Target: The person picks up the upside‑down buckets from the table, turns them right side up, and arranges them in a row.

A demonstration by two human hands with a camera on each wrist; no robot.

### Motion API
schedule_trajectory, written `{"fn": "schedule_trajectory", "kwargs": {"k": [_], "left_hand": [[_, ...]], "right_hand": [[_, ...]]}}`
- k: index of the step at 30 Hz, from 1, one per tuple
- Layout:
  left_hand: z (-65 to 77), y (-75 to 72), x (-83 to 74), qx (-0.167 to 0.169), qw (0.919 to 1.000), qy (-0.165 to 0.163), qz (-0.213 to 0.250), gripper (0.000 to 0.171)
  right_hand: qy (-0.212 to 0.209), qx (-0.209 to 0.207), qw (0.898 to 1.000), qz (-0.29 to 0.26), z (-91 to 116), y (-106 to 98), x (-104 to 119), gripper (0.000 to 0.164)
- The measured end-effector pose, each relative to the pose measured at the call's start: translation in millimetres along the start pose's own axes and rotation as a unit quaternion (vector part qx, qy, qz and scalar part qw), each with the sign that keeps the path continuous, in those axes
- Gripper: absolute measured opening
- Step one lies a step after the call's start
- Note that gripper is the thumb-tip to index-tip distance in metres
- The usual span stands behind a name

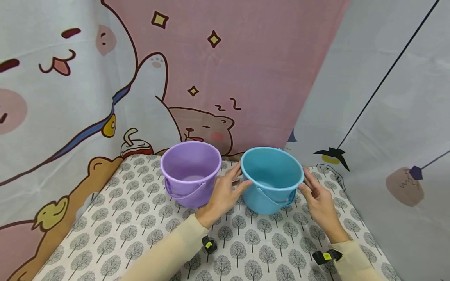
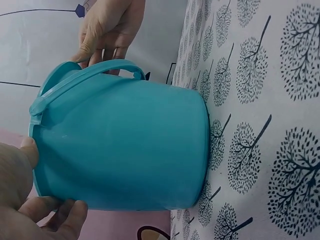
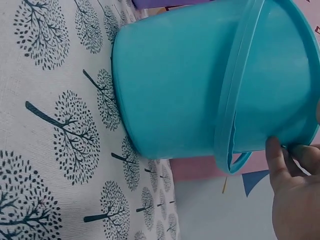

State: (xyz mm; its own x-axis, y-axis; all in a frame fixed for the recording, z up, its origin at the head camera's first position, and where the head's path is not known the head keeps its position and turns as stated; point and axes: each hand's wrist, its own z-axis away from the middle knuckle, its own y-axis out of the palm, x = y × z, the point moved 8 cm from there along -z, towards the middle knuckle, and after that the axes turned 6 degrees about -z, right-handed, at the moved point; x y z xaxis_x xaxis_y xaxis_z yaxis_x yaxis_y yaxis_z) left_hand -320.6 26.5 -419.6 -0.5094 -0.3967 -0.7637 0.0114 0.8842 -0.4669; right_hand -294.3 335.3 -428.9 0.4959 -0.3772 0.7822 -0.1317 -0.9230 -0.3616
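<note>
A light-blue bucket [image 1: 258,201] stands upright on the tree-print cloth, its handle folded down on the near side. My left hand [image 1: 222,193] holds the bucket's rim from the left, thumb over the edge and fingers below it on the outer wall. On the opposite side, my right hand [image 1: 320,207] grips the rim, with the thumb at the edge and fingertips against the wall under it. A purple bucket [image 1: 191,199] stands just left of the blue one, close to my left hand, its handle also hanging down. Inside, the blue bucket shows only its bare wall and floor.
Beneath both buckets lies a table covered by a white cloth [image 1: 133,234] printed with grey trees. A cartoon-print curtain [image 1: 253,70] rises right behind the buckets, and more printed fabric hangs along the left and right sides.
</note>
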Motion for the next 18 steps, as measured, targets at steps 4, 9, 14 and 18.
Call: {"fn": "schedule_trajectory", "kwargs": {"k": [4,9,14,18], "left_hand": [[1.6,1.5,-0.2,0.003,0.9999,0.007,0.008,0.087],[5.5,-0.8,-0.8,0.006,0.9995,-0.003,-0.031,0.089],[9.4,-0.7,-4.2,0.018,0.9976,-0.014,-0.065,0.091],[12.9,-2.1,-10.7,0.025,0.9948,-0.010,-0.098,0.090]], "right_hand": [[0.007,0.009,1.000,-0.024,3,2,-1,0.065],[0.009,0.000,0.999,-0.033,3,4,2,0.061],[0.038,-0.006,0.999,-0.008,5,5,2,0.062],[0.059,-0.014,0.998,0.029,8,3,4,0.064]]}}
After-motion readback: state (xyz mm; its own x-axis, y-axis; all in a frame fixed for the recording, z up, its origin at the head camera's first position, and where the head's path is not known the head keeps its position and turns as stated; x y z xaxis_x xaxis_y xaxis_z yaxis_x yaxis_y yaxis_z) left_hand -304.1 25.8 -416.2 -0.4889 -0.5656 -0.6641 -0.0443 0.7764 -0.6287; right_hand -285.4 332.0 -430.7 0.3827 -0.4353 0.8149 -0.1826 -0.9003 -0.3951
